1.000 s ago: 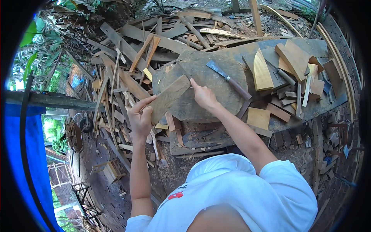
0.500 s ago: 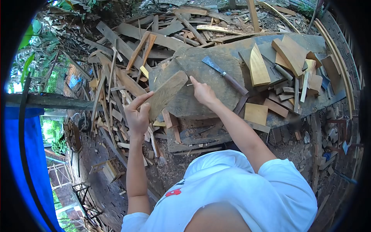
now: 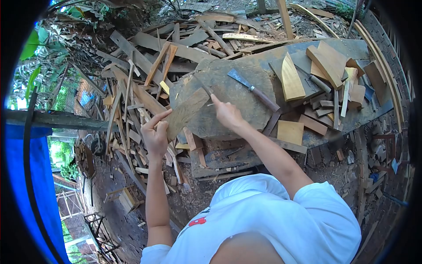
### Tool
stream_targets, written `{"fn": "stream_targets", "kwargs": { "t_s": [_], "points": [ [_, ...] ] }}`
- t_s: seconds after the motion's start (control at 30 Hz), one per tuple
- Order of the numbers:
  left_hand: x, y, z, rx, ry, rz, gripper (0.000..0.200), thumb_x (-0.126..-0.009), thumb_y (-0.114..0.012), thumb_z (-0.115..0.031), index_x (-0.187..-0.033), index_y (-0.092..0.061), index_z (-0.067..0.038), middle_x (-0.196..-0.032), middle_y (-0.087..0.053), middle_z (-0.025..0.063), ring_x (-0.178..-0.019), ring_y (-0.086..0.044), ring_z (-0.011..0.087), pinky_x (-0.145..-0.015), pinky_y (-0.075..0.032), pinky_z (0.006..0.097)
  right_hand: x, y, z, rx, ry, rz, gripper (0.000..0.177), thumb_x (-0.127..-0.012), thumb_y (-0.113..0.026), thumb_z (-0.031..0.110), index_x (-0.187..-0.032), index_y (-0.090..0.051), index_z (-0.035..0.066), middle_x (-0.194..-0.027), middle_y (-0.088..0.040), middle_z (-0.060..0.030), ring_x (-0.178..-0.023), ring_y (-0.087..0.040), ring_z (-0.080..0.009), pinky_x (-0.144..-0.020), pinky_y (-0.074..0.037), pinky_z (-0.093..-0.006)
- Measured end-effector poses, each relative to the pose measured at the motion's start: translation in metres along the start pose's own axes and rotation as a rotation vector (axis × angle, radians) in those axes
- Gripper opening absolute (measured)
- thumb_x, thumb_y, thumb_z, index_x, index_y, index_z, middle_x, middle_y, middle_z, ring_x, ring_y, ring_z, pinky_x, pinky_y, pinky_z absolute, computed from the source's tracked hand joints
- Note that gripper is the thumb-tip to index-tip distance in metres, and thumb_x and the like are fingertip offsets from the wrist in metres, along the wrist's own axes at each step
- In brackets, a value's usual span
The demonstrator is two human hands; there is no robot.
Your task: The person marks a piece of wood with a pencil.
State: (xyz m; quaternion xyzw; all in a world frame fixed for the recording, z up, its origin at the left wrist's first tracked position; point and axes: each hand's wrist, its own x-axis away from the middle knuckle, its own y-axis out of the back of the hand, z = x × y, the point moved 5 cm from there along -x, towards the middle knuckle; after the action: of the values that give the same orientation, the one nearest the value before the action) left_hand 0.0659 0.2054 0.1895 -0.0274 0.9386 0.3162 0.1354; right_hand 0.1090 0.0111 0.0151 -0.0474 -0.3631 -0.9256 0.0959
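Observation:
My left hand (image 3: pixel 154 134) is closed on the near left end of a flat wooden board (image 3: pixel 188 112), which slants up over the round chopping block (image 3: pixel 250 114). My right hand (image 3: pixel 228 116) is closed, its index finger stretched along a slim dark blade-like strip (image 3: pixel 201 83) that runs past the board's far end. A small pale tip pokes out beside that finger; what it belongs to is hidden. Right of this hand, a broad-bladed knife (image 3: pixel 264 99) with a dark wooden handle lies on the block.
The worktable (image 3: pixel 351 48) carries a curved wedge of wood (image 3: pixel 292 79), a square block (image 3: pixel 290 131) and a heap of offcuts (image 3: pixel 329 66) at right. Scrap planks (image 3: pixel 140 57) pile up behind and left. A blue tarp (image 3: pixel 26 185) hangs at far left.
The board has tipped, so its broad face shows differently. My right hand and the slim strip have shifted slightly left and nearer to me. The view has moved a little.

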Motion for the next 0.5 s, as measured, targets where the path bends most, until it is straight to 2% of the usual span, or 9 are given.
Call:
{"fn": "stream_targets", "kwargs": {
  "t_s": [0.07,0.1,0.13,0.2,0.3,0.33,0.4,0.43,0.5],
  "points": [
    [0.003,0.001,0.0,0.022,0.033,-0.002,0.034,-0.079,-0.05,-0.004,-0.103,-0.073,0.001,-0.061,-0.049,-0.0053,-0.054,-0.037,0.0014,-0.049,-0.026,0.02,0.013,0.0,0.006,0.002,0.004,0.031,0.058,-0.09,-0.041,0.009,-0.146,-0.036,0.021,-0.093,-0.065,-0.0299,-0.089,-0.064,-0.0478,-0.079,-0.05,-0.0557],
    [0.005,0.002,0.009,0.082,0.143,0.004,0.034,-0.079,-0.049,-0.004,-0.104,-0.072,0.001,-0.063,-0.052,-0.0048,-0.054,-0.038,0.0014,-0.05,-0.027,0.0198,0.011,-0.003,0.0,-0.014,0.004,0.011,0.059,-0.09,-0.041,0.009,-0.146,-0.035,0.021,-0.093,-0.065,-0.0303,-0.088,-0.064,-0.0478,-0.079,-0.05,-0.0558],
    [0.005,0.002,0.01,0.08,0.146,0.004,0.034,-0.079,-0.049,-0.004,-0.104,-0.072,0.001,-0.063,-0.052,-0.0048,-0.054,-0.038,0.0014,-0.05,-0.027,0.0198,0.005,-0.004,-0.005,-0.028,0.009,-0.019,0.059,-0.089,-0.041,0.009,-0.147,-0.035,0.022,-0.093,-0.065,-0.0306,-0.088,-0.064,-0.0478,-0.079,-0.05,-0.0558],
    [0.002,0.002,0.007,0.007,0.083,0.023,0.038,-0.081,-0.044,-0.008,-0.104,-0.072,0.001,-0.063,-0.053,-0.0019,-0.051,-0.044,0.0033,-0.043,-0.037,0.0195,-0.011,-0.006,-0.012,-0.023,-0.005,-0.039,0.059,-0.089,-0.042,0.009,-0.146,-0.036,0.022,-0.092,-0.065,-0.031,-0.088,-0.064,-0.0478,-0.079,-0.05,-0.0559],
    [0.0,0.001,0.006,-0.025,0.027,0.007,0.037,-0.081,-0.044,-0.008,-0.104,-0.072,0.002,-0.063,-0.053,-0.002,-0.05,-0.043,0.0033,-0.043,-0.038,0.0194,-0.009,-0.006,-0.003,-0.017,-0.004,-0.053,0.057,-0.09,-0.043,0.011,-0.146,-0.036,0.022,-0.091,-0.065,-0.0308,-0.088,-0.064,-0.0476,-0.078,-0.05,-0.0559],
    [-0.001,0.0,0.003,-0.023,0.031,0.004,0.037,-0.081,-0.044,-0.008,-0.104,-0.072,0.002,-0.063,-0.053,-0.002,-0.05,-0.043,0.0033,-0.043,-0.038,0.0194,0.0,-0.003,0.005,-0.008,0.004,-0.024,0.056,-0.091,-0.043,0.012,-0.145,-0.037,0.023,-0.091,-0.065,-0.0301,-0.088,-0.064,-0.0473,-0.078,-0.05,-0.0557],
    [-0.002,0.001,-0.002,0.01,0.043,-0.038,0.033,-0.079,-0.049,-0.005,-0.101,-0.073,0.002,-0.064,-0.056,-0.0017,-0.054,-0.039,0.0029,-0.05,-0.029,0.0216,0.015,0.006,0.017,-0.006,0.009,-0.008,0.055,-0.091,-0.042,0.012,-0.145,-0.037,0.022,-0.092,-0.066,-0.0299,-0.088,-0.065,-0.047,-0.079,-0.05,-0.0556],
    [-0.001,0.002,0.007,0.069,0.157,-0.019,0.033,-0.079,-0.05,-0.005,-0.1,-0.073,0.002,-0.066,-0.058,-0.0006,-0.056,-0.042,0.0037,-0.051,-0.031,0.0211,0.021,0.006,0.019,-0.007,0.016,-0.002,0.055,-0.091,-0.041,0.013,-0.145,-0.038,0.022,-0.092,-0.066,-0.0297,-0.088,-0.065,-0.0468,-0.079,-0.051,-0.0555],
    [-0.003,0.0,0.003,0.04,0.133,-0.003,0.033,-0.079,-0.05,-0.006,-0.101,-0.073,0.002,-0.065,-0.058,-0.0006,-0.056,-0.043,0.0038,-0.051,-0.031,0.0211,0.005,0.0,0.005,0.001,0.004,-0.015,0.055,-0.091,-0.041,0.013,-0.145,-0.037,0.022,-0.092,-0.066,-0.03,-0.088,-0.065,-0.0466,-0.079,-0.051,-0.0555]
  ]
}}
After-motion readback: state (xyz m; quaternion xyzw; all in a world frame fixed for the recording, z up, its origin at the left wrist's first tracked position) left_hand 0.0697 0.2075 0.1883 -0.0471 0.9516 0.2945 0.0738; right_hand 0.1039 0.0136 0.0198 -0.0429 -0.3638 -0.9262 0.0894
